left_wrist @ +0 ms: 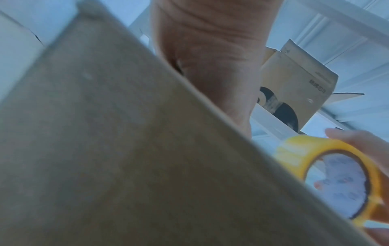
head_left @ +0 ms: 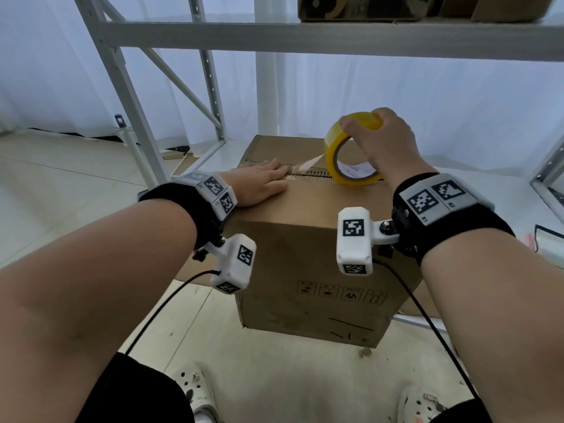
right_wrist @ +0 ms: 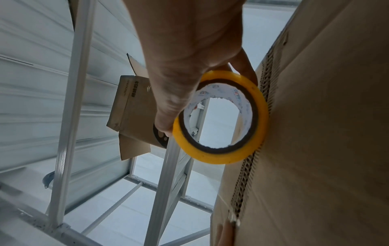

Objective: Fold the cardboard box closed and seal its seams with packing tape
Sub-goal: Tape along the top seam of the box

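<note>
Left fingers: the left hand [head_left: 259,184] lies flat on top of the cardboard box [head_left: 305,254], fingers straight, their tips pressing the free end of the tape strip [head_left: 308,164] on the centre seam [head_left: 320,173].
Right fingers: the right hand [head_left: 384,141] grasps the tape roll [head_left: 348,154] from above, thumb and fingers curled over its upper rim.
Tape roll: yellow, standing on its edge on the box top, touching the seam, to the right of the left fingertips.
Tape strip: stretched between the roll and the left fingertips.
Cardboard box: flaps folded shut; it stands on the floor [head_left: 274,361], in front of the metal shelf frame [head_left: 128,87].
Behind the box: a white curtain [head_left: 396,96].
</note>
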Motion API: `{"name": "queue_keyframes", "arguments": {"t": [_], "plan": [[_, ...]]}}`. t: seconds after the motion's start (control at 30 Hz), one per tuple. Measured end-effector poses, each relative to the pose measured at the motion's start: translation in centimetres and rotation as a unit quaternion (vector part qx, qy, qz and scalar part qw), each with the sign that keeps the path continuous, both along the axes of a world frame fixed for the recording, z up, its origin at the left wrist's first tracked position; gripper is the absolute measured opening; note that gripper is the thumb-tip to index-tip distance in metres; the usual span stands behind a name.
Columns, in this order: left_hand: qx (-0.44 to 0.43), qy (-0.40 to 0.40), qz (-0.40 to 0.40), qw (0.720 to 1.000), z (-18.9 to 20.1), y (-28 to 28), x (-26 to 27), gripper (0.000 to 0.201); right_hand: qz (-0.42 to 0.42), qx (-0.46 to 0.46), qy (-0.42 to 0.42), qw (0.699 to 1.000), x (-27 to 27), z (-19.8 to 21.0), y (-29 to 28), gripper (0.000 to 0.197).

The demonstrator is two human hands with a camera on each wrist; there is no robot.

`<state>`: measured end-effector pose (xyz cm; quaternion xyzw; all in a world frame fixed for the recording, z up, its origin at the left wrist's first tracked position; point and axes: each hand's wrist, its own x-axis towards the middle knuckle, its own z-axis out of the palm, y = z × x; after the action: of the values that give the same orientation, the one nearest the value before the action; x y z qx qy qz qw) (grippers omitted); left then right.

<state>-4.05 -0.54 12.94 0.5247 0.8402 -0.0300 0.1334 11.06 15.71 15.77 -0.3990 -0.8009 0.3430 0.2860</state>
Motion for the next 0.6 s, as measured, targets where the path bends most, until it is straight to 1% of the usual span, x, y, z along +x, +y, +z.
{"name": "queue_keyframes", "arguments": {"t": [0.13, 0.23, 0.3, 0.47, 0.53, 0.6], "plan": [[-0.005, 0.009, 0.04, 0.999, 0.1, -1.5, -1.1, 0.058, -0.001, -0.016, 0.009, 1.0, 0.2, 0.0, 0.3, 0.08], [-0.016, 0.049, 0.061, 0.997, -0.1, -0.4, 0.3, 0.066, 0.001, -0.006, 0.0, 1.0, 0.1, 0.0, 0.0, 0.084], [-0.012, 0.05, 0.073, 0.996, -0.1, 0.5, 1.5, 0.07, 0.004, 0.007, -0.01, 1.0, 0.1, -0.1, 0.0, 0.086], [0.002, 0.019, 0.018, 1.0, 0.4, 2.6, 3.9, 0.061, 0.018, 0.065, -0.048, 0.997, -0.5, -0.2, -0.1, 0.08], [0.008, 0.01, 0.013, 1.0, 0.3, 3.0, 4.1, 0.06, 0.018, 0.071, -0.053, 0.996, -0.6, -0.2, 0.0, 0.079], [0.021, -0.012, 0.009, 1.0, 0.4, 2.4, 3.2, 0.056, 0.018, 0.058, -0.047, 0.997, -0.7, -0.2, 0.0, 0.08]]}}
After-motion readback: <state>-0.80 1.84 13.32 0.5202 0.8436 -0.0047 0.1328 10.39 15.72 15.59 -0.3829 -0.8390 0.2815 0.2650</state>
